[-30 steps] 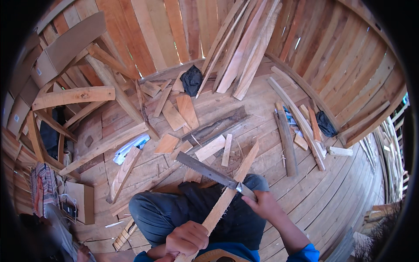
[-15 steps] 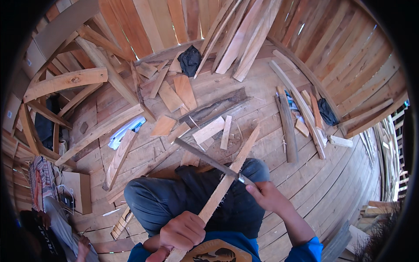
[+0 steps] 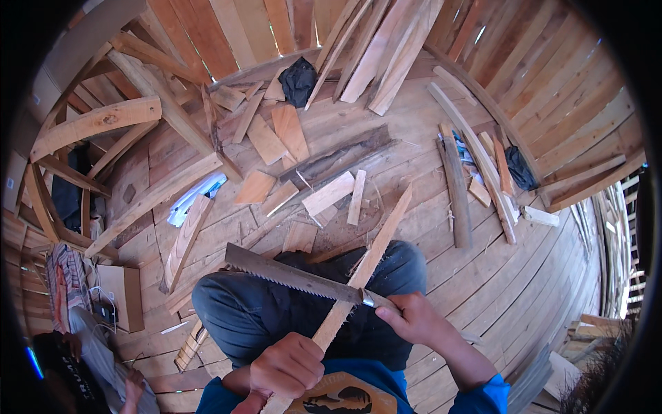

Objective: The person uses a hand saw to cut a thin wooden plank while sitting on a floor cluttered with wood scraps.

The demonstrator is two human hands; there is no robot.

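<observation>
My left hand (image 3: 287, 366) is closed round the near end of a long wooden strip (image 3: 384, 238), close to my body. The strip slants up and away to the right over my lap and narrows to a point at its far end. Curled shavings cling to its edges. My right hand (image 3: 419, 320) grips the handle of a machete with a saw-toothed edge (image 3: 296, 277). Its broad dark blade lies across the strip, tip to the left, with the teeth toward me. The strip meets the blade close to the metal collar at the handle.
Offcuts (image 3: 329, 194) and bark pieces (image 3: 338, 162) litter the plank floor. Boards (image 3: 386, 55) lean on the back wall beside a black bag (image 3: 298, 81). A timber frame (image 3: 155, 200) stands left. Another person (image 3: 103, 366) sits at lower left, near a cardboard box (image 3: 127, 297).
The machete blade has rolled so its broad toothed side shows, and its tip has swung left and toward me. My right hand has shifted slightly nearer; my left hand keeps its hold.
</observation>
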